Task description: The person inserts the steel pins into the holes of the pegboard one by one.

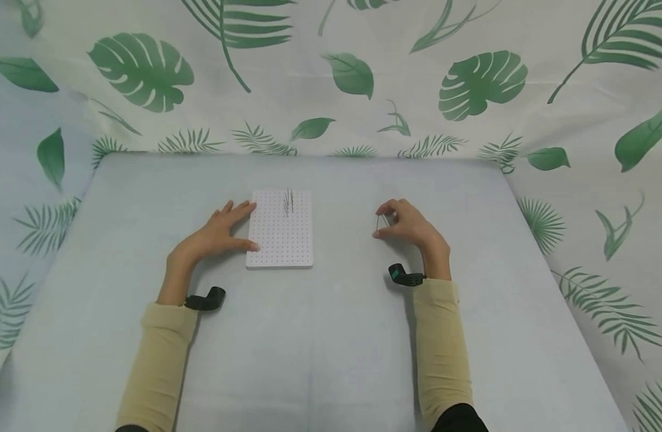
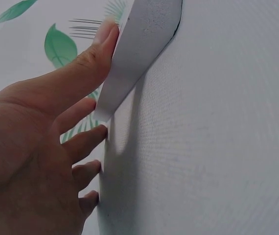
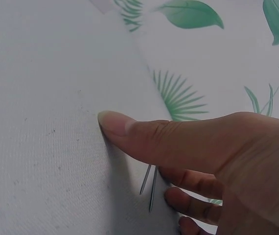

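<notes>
Thin silver metal pins (image 3: 153, 190) look light, stiff and slippery, so we should pinch their middles. Our right hand (image 1: 412, 226) holds them over the pale tabletop (image 1: 358, 336); our left hand (image 1: 213, 235), spread wide, touches the flat white dotted board (image 1: 276, 243).

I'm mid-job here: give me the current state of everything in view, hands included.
White pegboard: flat on the table cover.
Upright pins: standing in the pegboard's far part; count unclear.
Left hand: spread, thumb touching the pegboard's left side.
Right hand: fingers bent, away from the pegboard.
Two separate pins: between right thumb and fingers; whether gripped, unclear.
Table cover: spread out, faint crease near the middle.
</notes>
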The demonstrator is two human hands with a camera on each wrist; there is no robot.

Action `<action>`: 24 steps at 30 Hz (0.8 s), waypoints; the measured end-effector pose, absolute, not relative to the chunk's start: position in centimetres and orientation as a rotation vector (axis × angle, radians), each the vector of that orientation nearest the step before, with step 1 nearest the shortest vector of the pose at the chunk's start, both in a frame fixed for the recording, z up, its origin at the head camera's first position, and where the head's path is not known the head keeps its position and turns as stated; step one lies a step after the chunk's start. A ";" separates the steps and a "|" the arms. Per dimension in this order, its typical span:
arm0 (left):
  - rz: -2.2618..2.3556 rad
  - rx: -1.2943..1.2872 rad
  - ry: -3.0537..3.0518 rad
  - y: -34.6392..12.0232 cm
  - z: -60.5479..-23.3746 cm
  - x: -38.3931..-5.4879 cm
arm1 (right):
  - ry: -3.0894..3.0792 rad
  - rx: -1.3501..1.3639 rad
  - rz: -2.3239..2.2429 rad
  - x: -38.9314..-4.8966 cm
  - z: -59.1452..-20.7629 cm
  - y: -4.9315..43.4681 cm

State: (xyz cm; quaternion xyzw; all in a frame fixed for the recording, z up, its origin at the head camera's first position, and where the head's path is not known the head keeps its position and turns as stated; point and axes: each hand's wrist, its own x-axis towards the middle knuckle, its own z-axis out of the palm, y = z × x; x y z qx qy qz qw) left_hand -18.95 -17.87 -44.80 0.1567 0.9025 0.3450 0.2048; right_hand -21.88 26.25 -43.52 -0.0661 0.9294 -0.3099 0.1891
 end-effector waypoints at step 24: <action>0.975 0.412 2.496 -17.9 -44.7 -18.7 | 2.621 -0.095 -0.950 -21.6 -43.5 26.2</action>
